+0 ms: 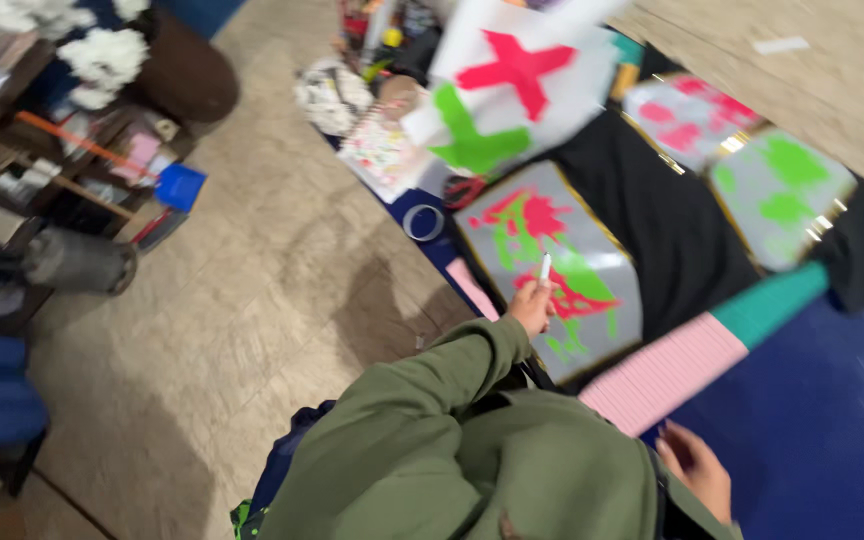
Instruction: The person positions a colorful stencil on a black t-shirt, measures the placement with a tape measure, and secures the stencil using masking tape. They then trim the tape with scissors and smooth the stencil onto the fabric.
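Observation:
My left hand (532,305), in a green sleeve, is shut on a white marker (545,268) that points up. It hovers over the near edge of a grey board (592,265) splashed with red and green paint. My right hand (697,470) is low at the right, palm up with the fingers apart and nothing in it, over a blue mat (822,420). A pink and teal ribbed strip (692,360) lies between the two hands. The view is blurred.
A white sheet (512,90) with a red and a green cross lies beyond the board, and two more painted boards (777,195) sit on black cloth (662,220). A tape roll (423,222) lies left of the board. Cluttered shelves (62,180) stand across the tiled floor (252,300).

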